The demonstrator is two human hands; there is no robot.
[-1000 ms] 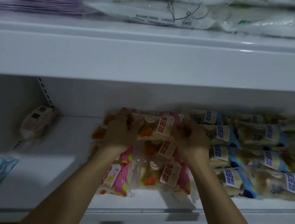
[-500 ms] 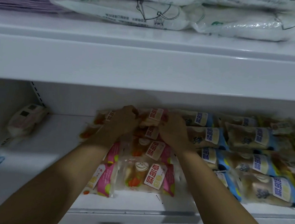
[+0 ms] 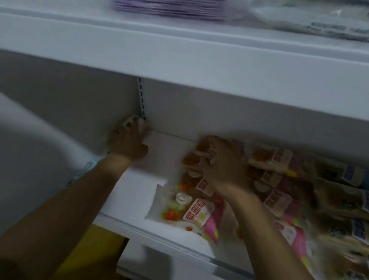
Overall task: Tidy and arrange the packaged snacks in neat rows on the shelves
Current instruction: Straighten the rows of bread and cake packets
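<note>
Although the pink-labelled snack packs (image 3: 195, 213) nearest the shelf lip (image 3: 171, 238) lie flat in a rough column, they overlap and sit askew, so that row looks only partly squared, and the blue-labelled packs (image 3: 361, 231) to their right seem stacked but blurred. Farther in, the right hand (image 3: 219, 164) rests on the rear pink packs with fingers curled onto them, though blur hides whether it truly grips. At the back corner the left hand (image 3: 130, 142) closes its fingers on a stray small pack (image 3: 132, 121) beside the slotted upright (image 3: 141, 99), which I judge is yet to join a row.

Bare shelf (image 3: 144, 194) left of pink packets (image 3: 195, 213).
</note>
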